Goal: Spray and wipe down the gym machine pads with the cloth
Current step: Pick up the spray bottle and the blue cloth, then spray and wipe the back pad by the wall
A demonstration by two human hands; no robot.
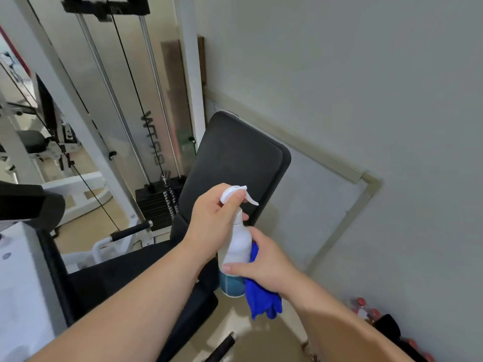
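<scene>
At the centre of the frame, the left hand point(213, 218) wraps the neck of a white spray bottle point(236, 244), fingers closed just below the trigger head, a grip that seems meant to work the trigger. Just below and to the right, the right hand point(264, 265) closes on the bottle's lower body with a blue cloth point(262, 300) pinched against it, its loose end hanging toward the lower middle of the frame; holding both in one hand likely keeps the cloth ready for wiping straight after the spray. The nozzle points toward the right of the frame, not squarely at the black back pad point(235, 163) that rises just above the hands, so I judge spraying has not begun. Lower left, the dark seat pad point(125, 273) runs under the left forearm. A weight stack point(156, 205) and its cables fill the upper left, and the grey wall point(366, 87) takes the right.
</scene>
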